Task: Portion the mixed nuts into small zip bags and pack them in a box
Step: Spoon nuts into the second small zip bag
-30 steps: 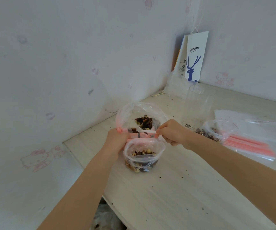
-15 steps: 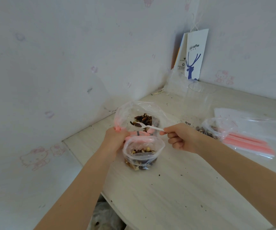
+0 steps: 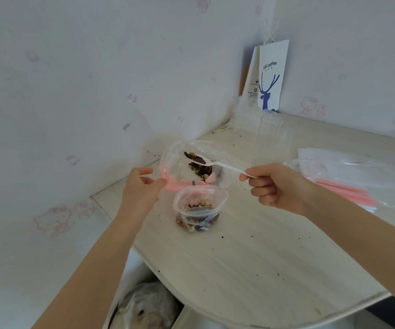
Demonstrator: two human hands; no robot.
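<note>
A large clear bag of mixed nuts (image 3: pixel 179 162) with a pink zip rim lies open on the table near the wall. In front of it stands a small zip bag (image 3: pixel 197 207) part-filled with nuts, its mouth open. My right hand (image 3: pixel 274 186) grips the handle of a white plastic spoon (image 3: pixel 225 165), whose bowl carries dark nuts above the large bag. My left hand (image 3: pixel 141 188) is at the large bag's pink rim, thumb against it, fingers spread and loose.
A clear plastic cup (image 3: pixel 274 136) and a white paper coffee bag (image 3: pixel 271 74) stand at the back. A stack of spare zip bags (image 3: pixel 358 176) with pink strips lies on the right. The pale table (image 3: pixel 251 257) has crumbs; its rounded edge is near me. A bin bag (image 3: pixel 146 307) sits below.
My right hand has drawn back to the right and lifted the spoon out with nuts on it. My left hand has loosened its hold on the large bag's rim and opened its fingers.
</note>
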